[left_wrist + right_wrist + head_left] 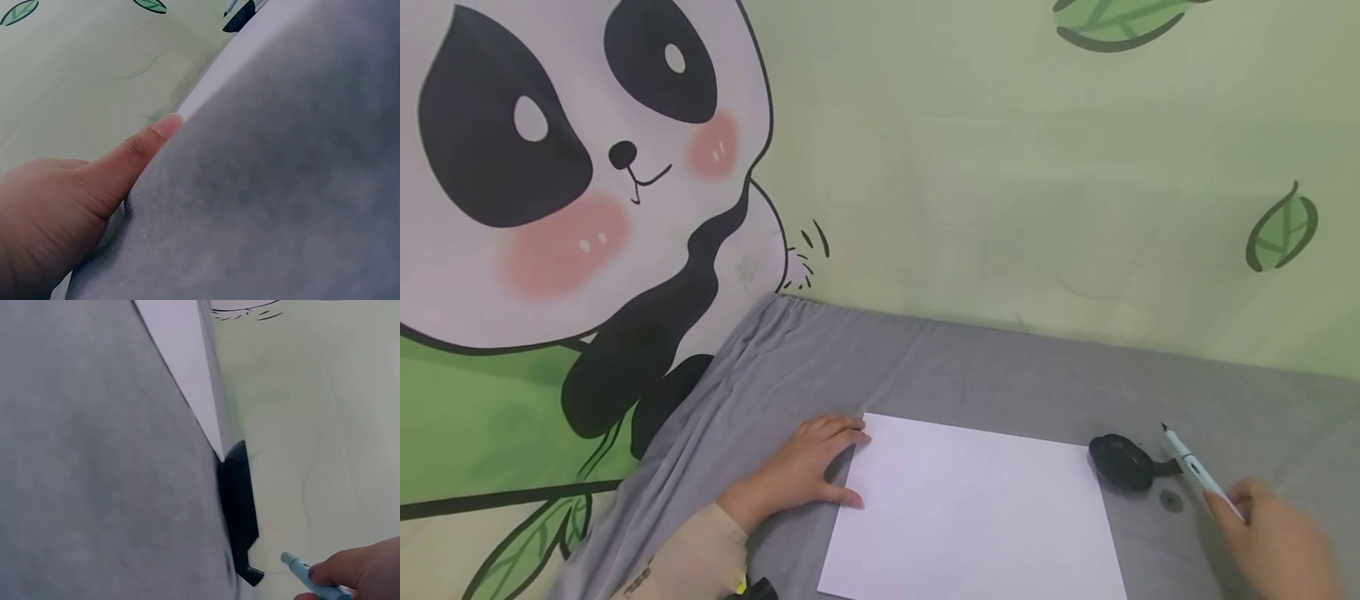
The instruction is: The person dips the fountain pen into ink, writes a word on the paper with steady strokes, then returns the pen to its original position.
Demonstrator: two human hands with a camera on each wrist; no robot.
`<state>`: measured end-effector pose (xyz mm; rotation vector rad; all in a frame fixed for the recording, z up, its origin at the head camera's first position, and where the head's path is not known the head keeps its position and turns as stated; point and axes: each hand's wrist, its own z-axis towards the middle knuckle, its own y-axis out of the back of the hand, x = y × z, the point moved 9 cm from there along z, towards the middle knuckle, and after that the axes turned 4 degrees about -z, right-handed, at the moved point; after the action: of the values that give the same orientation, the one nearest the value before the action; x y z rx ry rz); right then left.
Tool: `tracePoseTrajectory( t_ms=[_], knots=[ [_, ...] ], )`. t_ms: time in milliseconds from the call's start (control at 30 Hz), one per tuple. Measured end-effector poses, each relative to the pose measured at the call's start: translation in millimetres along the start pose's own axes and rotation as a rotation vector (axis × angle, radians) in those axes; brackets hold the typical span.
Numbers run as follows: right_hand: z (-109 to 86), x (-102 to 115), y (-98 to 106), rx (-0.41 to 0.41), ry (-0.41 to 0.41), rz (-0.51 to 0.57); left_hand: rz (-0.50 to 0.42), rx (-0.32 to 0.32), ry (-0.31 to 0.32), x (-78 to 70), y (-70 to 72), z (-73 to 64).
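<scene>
A sheet of white paper lies on the grey cloth in the head view. My left hand rests at its left edge, with the thumb and fingertips spread on the sheet. In the left wrist view, the thumb of that hand touches the paper's edge. To the right of the sheet, my right hand pinches a light blue pen near its lower end, dark tip pointing up and left. The pen also shows between thumb and finger in the right wrist view.
A black oval object with a short tail sits at the paper's right corner. Beside it is a small dark round piece. Grey cloth covers the table up to a panda-printed wall. Something black shows near the left sleeve.
</scene>
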<state>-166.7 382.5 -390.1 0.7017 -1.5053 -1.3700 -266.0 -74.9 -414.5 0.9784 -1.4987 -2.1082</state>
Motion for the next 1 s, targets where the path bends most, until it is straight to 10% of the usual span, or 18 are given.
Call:
tracePoseTrajectory(
  t_ms=[467, 733, 1000],
  knots=[
    [11.5, -23.9, 17.7, -0.121, -0.081, 0.195, -0.021, -0.006, -0.006, 1.4, -0.8, -1.1],
    [40.1, -74.3, -4.9, -0.358, 0.1, 0.51, -0.029, 0.004, 0.007, 1.3, -1.0, -1.5],
    [19.4, -41.8, 27.2, -0.304, 0.054, 0.612, -0.021, 0.001, -0.003, 0.0, -0.2, -0.9]
  ],
)
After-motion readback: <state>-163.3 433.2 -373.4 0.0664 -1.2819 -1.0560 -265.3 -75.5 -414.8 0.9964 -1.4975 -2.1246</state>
